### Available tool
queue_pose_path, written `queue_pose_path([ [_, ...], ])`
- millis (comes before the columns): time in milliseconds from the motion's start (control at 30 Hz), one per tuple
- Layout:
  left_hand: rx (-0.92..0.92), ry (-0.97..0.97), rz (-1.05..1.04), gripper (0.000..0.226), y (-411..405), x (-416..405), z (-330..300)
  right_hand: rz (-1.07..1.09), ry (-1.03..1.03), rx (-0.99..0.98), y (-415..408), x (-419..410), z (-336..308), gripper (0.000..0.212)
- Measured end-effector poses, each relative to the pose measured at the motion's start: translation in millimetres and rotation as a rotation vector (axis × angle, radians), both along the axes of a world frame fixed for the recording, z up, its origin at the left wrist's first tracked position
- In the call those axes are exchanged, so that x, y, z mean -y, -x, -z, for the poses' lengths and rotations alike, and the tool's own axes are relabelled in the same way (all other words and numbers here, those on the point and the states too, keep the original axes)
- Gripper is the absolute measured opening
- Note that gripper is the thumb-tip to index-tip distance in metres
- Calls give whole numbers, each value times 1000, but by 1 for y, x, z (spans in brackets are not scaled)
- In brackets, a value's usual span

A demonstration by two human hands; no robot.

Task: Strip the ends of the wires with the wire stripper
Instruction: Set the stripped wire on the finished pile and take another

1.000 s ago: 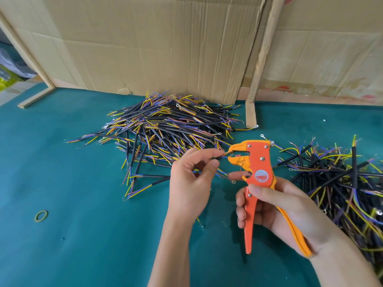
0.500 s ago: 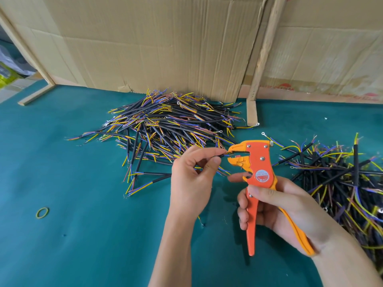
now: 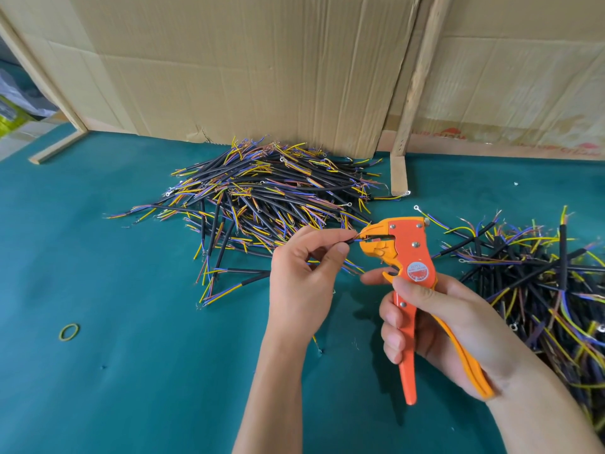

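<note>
Both hands grip: left hand (image 3: 299, 280) pinches a black-sheathed wire (image 3: 351, 240), right hand (image 3: 435, 319) clasps the orange plastic stripper (image 3: 409, 253).

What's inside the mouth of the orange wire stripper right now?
The thin coloured ends of the wire pinched by the left hand sit in the wire stripper mouth. How far they reach inside is hidden by the tool's head. The right hand grips the handles.

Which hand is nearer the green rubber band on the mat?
Left. The left hand is right of the rubber band, across bare mat; the right hand, gripping the wire stripper, is farther right.
</note>
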State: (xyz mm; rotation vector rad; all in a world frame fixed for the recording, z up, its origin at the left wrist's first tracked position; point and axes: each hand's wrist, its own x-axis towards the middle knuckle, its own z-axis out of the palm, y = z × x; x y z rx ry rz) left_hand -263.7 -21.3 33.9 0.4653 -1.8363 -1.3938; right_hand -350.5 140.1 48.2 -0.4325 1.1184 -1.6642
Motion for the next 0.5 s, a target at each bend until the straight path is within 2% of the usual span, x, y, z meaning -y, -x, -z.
queue_pose_path([
  [500,-7,13,-4,26,0,1,1,-14,27,35,0,1,3,45],
])
